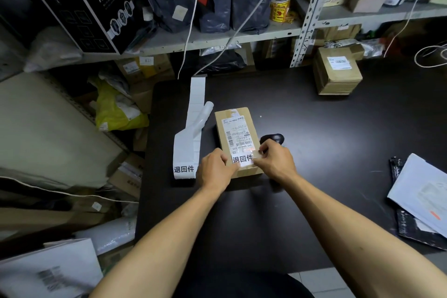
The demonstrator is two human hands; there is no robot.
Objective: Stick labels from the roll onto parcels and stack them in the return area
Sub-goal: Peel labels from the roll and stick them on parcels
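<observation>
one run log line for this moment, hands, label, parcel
step: pressing label on | left hand: on label's left end | right hand: on right end | label: near end of parcel | label strip: left of parcel

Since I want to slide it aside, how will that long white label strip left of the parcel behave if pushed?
The label strip is probably floppy: it lies flat and one part curls up into a loose tube. It looks thin and light, so a push would likely buckle or skew it on the black table instead of sliding it whole. Lifting one end would probably let it droop.
</observation>
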